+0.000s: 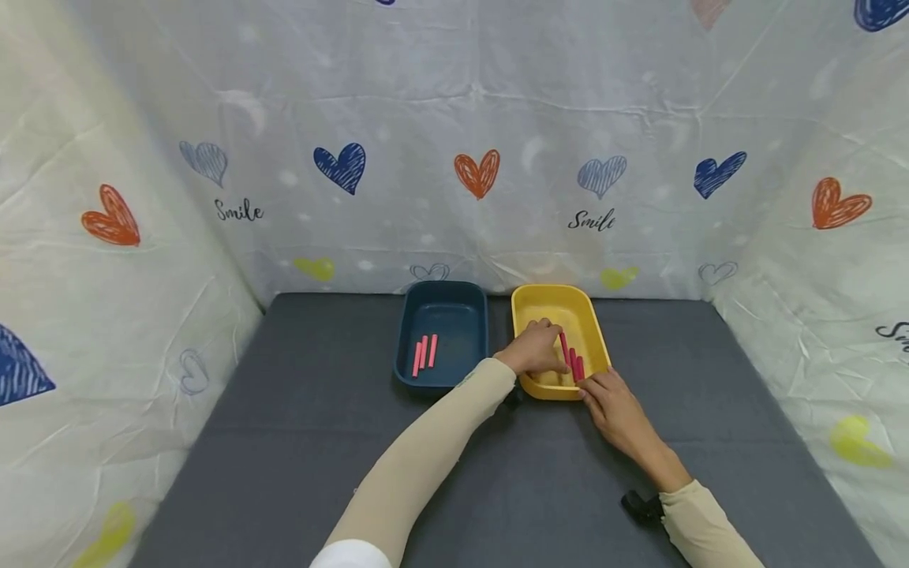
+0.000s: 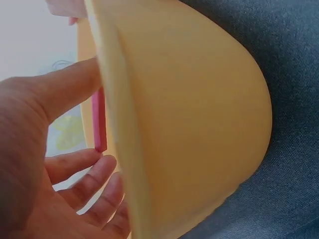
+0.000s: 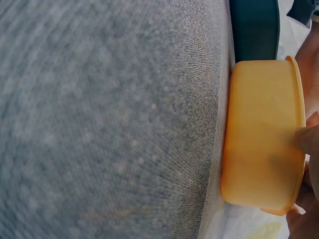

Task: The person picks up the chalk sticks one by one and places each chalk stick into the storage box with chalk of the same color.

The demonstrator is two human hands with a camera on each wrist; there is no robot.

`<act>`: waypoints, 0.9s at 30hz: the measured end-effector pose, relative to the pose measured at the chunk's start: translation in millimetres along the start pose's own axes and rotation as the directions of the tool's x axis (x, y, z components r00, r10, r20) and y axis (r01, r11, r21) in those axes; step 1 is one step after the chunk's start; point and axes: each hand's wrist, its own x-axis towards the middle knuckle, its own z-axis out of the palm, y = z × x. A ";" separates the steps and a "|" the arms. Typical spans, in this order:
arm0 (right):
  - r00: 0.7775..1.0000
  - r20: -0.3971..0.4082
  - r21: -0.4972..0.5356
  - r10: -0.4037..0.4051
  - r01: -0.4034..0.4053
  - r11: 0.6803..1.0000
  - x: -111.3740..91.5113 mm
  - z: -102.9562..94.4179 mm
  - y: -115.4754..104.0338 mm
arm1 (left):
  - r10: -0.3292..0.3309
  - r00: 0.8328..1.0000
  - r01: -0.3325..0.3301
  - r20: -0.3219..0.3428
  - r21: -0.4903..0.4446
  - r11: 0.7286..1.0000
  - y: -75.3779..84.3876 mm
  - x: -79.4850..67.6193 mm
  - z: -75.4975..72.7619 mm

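Inside the yellow tray [image 1: 595, 331], my left hand [image 1: 534, 348] pinches a dark pink stick [image 2: 99, 122] lengthwise, thumb at one end and a fingertip at the other. Two more dark pink sticks [image 1: 580, 368] lie beside it toward the tray's right side. My right hand [image 1: 619, 410] grips the tray's near right corner. From the right wrist view, its thumb [image 3: 308, 139] lies against the outer wall, while the other fingers are partly hidden behind the rim.
Left of the yellow tray stands a dark blue tray [image 1: 461, 315] with three lighter pink sticks [image 1: 424, 352] in it. Both stand on a grey cloth-covered table [image 1: 319, 410], close to the heart-printed curtain [image 1: 419, 213] at the back.
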 end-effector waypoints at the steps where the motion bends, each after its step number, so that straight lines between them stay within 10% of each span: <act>1: 1.000 -0.002 0.002 -0.001 0.001 1.000 0.0 0.4 -0.5 | -0.009 1.000 0.009 0.000 0.007 1.000 0.5 0.4 0.5; 27: 1.000 -0.018 0.003 0.011 -0.011 1.000 -1.5 0.0 0.2 | -0.106 0.993 0.099 0.055 0.119 0.988 11.8 5.7 4.6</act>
